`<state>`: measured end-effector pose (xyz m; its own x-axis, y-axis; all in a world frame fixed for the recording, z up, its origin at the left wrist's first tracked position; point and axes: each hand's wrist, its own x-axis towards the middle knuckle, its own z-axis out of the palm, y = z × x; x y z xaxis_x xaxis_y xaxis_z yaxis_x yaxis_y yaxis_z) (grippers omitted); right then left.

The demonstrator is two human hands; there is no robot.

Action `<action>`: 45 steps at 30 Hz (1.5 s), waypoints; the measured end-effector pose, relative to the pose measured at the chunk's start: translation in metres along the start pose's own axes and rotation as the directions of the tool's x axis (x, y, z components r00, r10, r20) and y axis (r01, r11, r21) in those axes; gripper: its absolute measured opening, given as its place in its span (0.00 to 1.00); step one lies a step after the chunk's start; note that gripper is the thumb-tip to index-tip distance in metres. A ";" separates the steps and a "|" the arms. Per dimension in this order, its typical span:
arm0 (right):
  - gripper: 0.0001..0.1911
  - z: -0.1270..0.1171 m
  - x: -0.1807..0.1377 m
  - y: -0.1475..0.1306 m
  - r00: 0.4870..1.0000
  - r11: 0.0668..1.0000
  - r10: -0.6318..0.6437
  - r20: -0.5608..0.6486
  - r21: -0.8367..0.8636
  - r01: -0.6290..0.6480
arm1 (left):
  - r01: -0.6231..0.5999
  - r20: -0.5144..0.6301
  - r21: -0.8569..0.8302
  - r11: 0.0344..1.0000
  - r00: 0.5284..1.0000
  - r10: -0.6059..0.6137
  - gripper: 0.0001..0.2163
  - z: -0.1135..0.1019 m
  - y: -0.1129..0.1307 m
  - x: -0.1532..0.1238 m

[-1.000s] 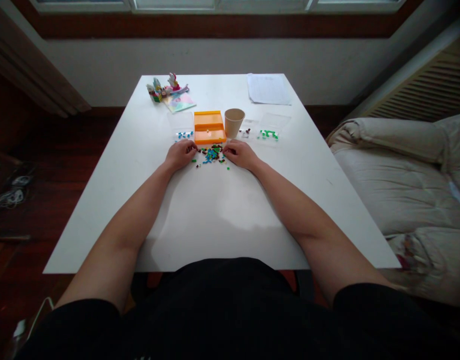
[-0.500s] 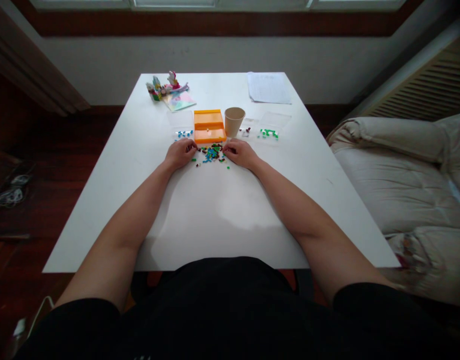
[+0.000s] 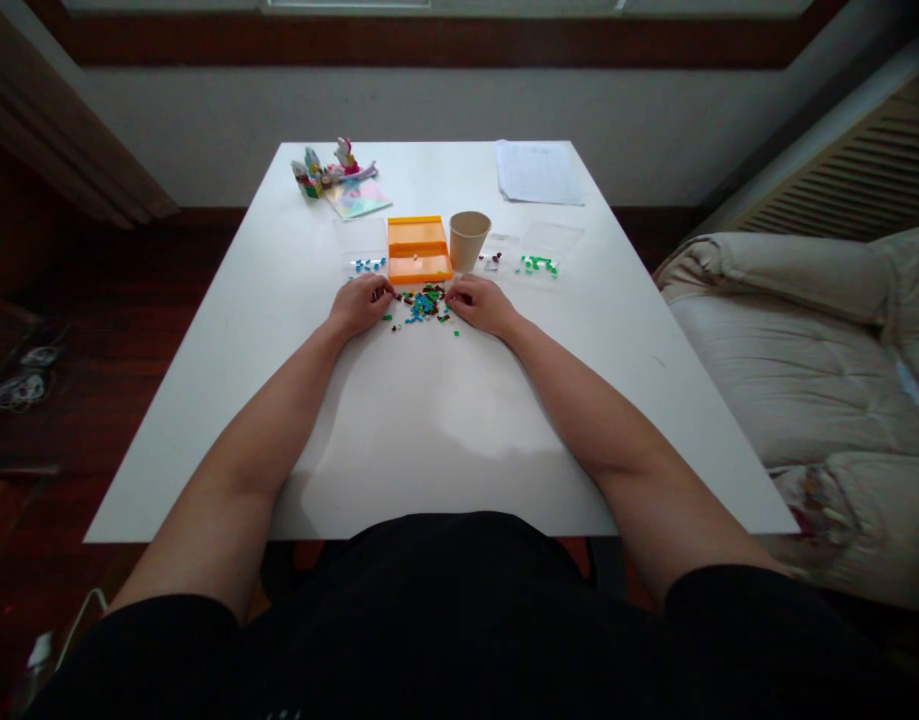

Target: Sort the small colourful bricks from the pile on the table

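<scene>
A loose pile of small building bricks [image 3: 424, 302] in blue, green, dark brown and yellow lies on the white table [image 3: 459, 400]. At its left edge rests my left hand [image 3: 363, 300], fingers curled together; anything within them is too small to make out. My right hand [image 3: 480, 302] is at the right edge of the pile, its thumb and fingers pinched near the bricks, and what it holds is hidden. Just behind the pile stands an open orange box [image 3: 420, 275] with a tiny pale piece inside. A paper cup [image 3: 469, 238] stands upright beside the box.
Clear open boxes hold blue bricks [image 3: 369, 265] on the left and green bricks [image 3: 540, 265] on the right. Dark brown bricks [image 3: 492, 260] lie right of the cup. Toy figures [image 3: 316, 175], a colourful card [image 3: 360, 198] and paper sheets [image 3: 539, 172] are farther back.
The view has shifted very slightly. Both hands stay in nearly the same place at the pile, and no brick has visibly moved.
</scene>
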<state>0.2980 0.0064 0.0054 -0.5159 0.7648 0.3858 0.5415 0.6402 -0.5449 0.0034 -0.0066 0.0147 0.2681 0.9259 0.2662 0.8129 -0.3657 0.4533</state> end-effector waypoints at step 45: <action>0.09 0.004 0.001 0.006 0.997 0.997 -0.065 -0.033 0.027 0.066 | -0.026 -0.028 -0.033 0.999 0.999 0.025 0.08 0.005 -0.006 0.001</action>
<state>0.2986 0.0108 -0.0004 -0.5281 0.7236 0.4445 0.4882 0.6870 -0.5382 0.0015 -0.0029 0.0083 0.2733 0.9135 0.3012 0.7883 -0.3922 0.4741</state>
